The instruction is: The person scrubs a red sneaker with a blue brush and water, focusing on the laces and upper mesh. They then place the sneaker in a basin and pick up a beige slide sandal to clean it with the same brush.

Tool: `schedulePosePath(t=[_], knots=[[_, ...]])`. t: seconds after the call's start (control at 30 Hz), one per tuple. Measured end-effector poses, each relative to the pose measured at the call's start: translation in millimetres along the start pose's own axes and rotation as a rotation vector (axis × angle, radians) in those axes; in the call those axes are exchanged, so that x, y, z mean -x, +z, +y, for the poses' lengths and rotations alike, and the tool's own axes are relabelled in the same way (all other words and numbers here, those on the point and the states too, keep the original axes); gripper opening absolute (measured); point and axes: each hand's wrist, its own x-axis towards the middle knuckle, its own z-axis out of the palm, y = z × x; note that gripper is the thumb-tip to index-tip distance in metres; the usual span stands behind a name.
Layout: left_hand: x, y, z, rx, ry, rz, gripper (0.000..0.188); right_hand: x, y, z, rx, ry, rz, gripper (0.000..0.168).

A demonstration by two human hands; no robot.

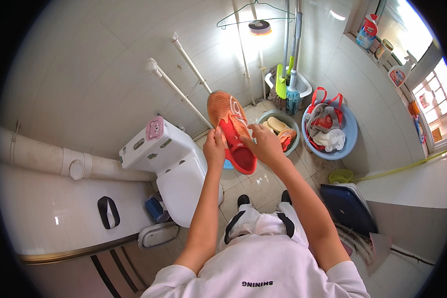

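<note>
Between my two hands is an orange and red running shoe (235, 130), its toe pointing away and its red-lined opening toward me. The laces look loosened along the tongue. My left hand (214, 146) grips the shoe's left side, thumb along the edge near the tongue. On the other side my right hand (263, 140) holds the upper by the collar, fingers bent over it. Beyond my right hand, a grey-green basin (292, 123) on the tiled floor holds cream slippers (276, 124) and another orange shoe (287, 137). Part of a blue object (228, 164) shows beneath the held shoe.
A white toilet (182, 186) stands to the left, with pipes (182, 95) behind it. At the right, a blue basin (348, 139) holds bags. Mops (293, 89) lean in the far corner. Bottles (367, 31) line the window sill. A dark blue folded item (346, 210) leans at right.
</note>
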Motion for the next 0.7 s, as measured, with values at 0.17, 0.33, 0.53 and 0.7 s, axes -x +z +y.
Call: schedulePosePath(t=[0.17, 0.33, 0.53, 0.7], knots=[[5.7, 2.6, 7.0, 0.047, 0.029, -0.085, 0.038, -6.0, 19.5, 23.1, 0.027, 0.067, -0.009, 0.033], [11.2, 3.4, 11.6, 0.086, -0.025, -0.241, 0.036, -6.2, 15.4, 28.9, 0.084, 0.098, -0.067, 0.034], [10.7, 7.1, 7.6, 0.182, -0.056, -0.282, 0.035, -7.2, -5.0, 44.6, -0.206, 0.188, -0.205, 0.044], [10.3, 10.5, 5.7, 0.207, 0.026, -0.276, 0.033, -1.7, -16.5, 66.4, -0.418, 0.098, -0.392, 0.046]])
